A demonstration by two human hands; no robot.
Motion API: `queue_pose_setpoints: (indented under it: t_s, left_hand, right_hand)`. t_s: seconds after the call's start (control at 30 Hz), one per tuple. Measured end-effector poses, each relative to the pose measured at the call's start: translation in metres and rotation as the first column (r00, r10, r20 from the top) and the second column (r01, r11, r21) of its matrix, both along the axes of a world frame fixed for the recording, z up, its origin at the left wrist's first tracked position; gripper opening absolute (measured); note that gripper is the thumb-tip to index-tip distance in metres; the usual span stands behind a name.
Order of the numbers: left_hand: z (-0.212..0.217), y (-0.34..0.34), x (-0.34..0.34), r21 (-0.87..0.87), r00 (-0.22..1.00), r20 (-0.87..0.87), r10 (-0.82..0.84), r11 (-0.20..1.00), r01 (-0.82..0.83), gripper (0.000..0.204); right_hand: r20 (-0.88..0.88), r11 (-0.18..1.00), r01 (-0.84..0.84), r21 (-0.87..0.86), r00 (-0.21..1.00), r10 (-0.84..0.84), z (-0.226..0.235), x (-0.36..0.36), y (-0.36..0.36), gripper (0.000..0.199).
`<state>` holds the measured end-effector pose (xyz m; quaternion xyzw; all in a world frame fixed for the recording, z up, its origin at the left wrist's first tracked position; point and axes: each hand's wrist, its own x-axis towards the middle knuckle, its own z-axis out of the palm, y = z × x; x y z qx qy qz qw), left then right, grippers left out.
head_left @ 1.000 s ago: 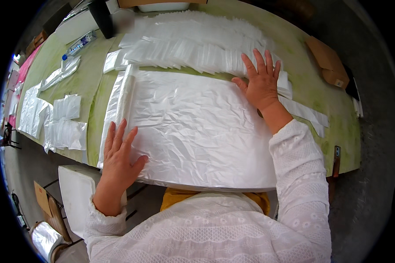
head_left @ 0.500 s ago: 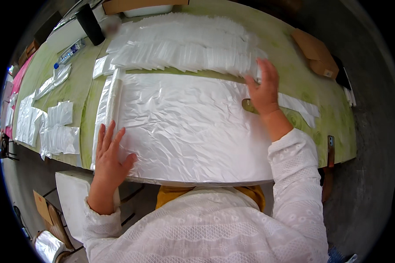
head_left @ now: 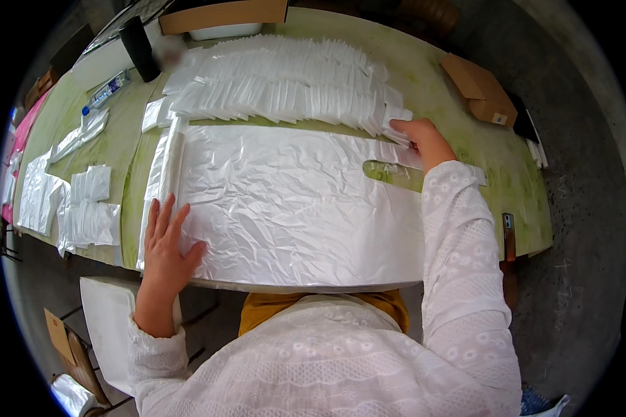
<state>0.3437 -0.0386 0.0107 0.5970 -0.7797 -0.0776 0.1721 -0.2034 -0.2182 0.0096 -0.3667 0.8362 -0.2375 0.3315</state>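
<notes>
A large white plastic bag (head_left: 292, 201) lies spread and wrinkled on the table in front of me, with a cut-out handle slot at its right end. My left hand (head_left: 167, 243) rests open on the bag's left side, fingers spread, beside a rolled or folded strip of film (head_left: 174, 156). Beyond the bag stand long rows of small folded clear plastic bags (head_left: 278, 97), packed on edge. At the right end of the front row, my right hand (head_left: 428, 139) pinches a folded plastic bag (head_left: 395, 115), thumb on top; its other fingers are mostly hidden.
More folded plastic bags (head_left: 94, 222) lie at the left, near a clear bottle (head_left: 108, 90) with a blue cap. A black cylinder (head_left: 139, 48) stands at the back left. On the right are a cardboard box (head_left: 480, 87) and a phone (head_left: 509, 236) at the table edge.
My right hand has turned and closed on the folded bag at the row's end. My left hand stays on the large bag. The whole view has shifted slightly.
</notes>
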Motion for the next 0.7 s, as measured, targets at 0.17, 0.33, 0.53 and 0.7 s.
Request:
queue_pose_setpoints:
  t_s: [0.17,0.33,0.53,0.7]
  left_hand:
    - [0.001,-0.001,0.001,0.000,1.000,-0.008,-0.016,1.000,0.016,0.073]
    - [0.004,0.001,0.000,0.010,1.000,-0.004,-0.012,1.000,0.012,0.073]
    - [0.006,0.003,0.003,0.020,1.000,-0.007,-0.009,1.000,0.009,0.073]
    - [0.008,0.001,0.003,0.019,0.999,-0.032,-0.021,1.000,0.022,0.073]
  right_hand:
    - [0.015,0.998,0.050,-0.040,0.999,-0.050,-0.030,-0.017,-0.014,0.054]
    - [-0.189,0.999,-0.028,-0.034,0.982,0.021,-0.020,-0.010,-0.018,0.050]
    - [-0.240,0.996,-0.015,0.086,0.970,0.036,-0.009,0.004,-0.031,0.068]
    - [-0.387,0.996,0.059,-0.060,0.919,-0.078,-0.014,0.011,-0.034,0.089]
